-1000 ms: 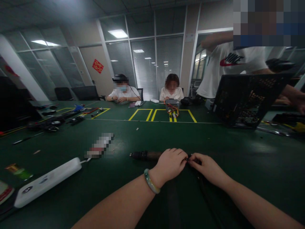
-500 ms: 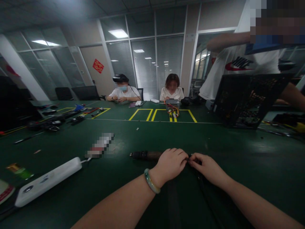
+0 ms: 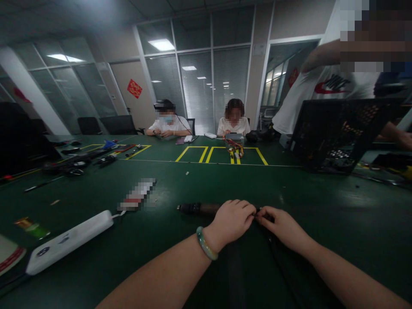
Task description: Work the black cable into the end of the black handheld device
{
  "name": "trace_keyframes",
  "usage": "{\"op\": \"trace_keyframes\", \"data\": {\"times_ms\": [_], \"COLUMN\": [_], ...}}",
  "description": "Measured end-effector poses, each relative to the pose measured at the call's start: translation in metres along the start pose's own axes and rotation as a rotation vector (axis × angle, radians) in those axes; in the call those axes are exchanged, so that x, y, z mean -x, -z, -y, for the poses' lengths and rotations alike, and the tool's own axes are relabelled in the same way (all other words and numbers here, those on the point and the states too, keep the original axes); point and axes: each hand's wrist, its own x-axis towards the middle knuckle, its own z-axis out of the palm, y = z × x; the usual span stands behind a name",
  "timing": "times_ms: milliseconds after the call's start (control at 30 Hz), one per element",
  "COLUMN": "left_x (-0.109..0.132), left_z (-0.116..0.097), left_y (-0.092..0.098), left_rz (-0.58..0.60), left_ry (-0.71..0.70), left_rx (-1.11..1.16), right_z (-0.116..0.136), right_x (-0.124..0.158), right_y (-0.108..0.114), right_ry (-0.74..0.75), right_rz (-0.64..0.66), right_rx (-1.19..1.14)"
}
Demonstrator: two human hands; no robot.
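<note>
A dark electric screwdriver [image 3: 203, 209] lies sideways on the green table [image 3: 154, 240], its tip pointing left. My left hand [image 3: 234, 219] is closed over its rear part, and a green bangle [image 3: 206, 243] circles that wrist. Close against those fingertips, my right hand [image 3: 280, 224] pinches at the rear end of the tool, where a black cable [image 3: 273, 251] runs down toward me. The exact piece between the right fingertips is hidden.
On the left lie a white power strip [image 3: 71, 242], a small green bottle [image 3: 34, 227] and a cup [image 3: 9, 255]. A black computer case [image 3: 337, 137] stands at the right, with a person behind it. Two people sit across the table, near a power supply [image 3: 234, 137] with coloured wires.
Both hands hold almost the same pose at the tool's rear end. The view has shifted slightly, and the standing person at the right has moved a little to the right.
</note>
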Motion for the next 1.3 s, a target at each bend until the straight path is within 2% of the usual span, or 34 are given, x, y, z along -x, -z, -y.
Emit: {"op": "trace_keyframes", "data": {"times_ms": [300,567,900,1300], "left_x": [0.0027,0.0011,0.0013,0.0011], "left_z": [-0.0008,-0.0018,0.0032,-0.0001], "left_y": [-0.0017,-0.0026,-0.0084,-0.0019], "left_rz": [-0.101,-0.08,-0.075,-0.056], "left_ry": [-0.001,0.03,-0.004,0.013], "left_rx": [-0.033,0.065,0.041,0.06], "right_z": [0.0005,0.0,-0.0022,0.0013], "right_x": [0.001,0.0019,0.0007,0.0017], "right_y": [0.0004,0.0009,-0.0006,0.0024], "right_ry": [0.004,-0.003,-0.002,-0.016], "right_rz": [-0.002,0.003,-0.003,0.02], "right_rx": [-0.018,-0.002,-0.007,-0.001]}}
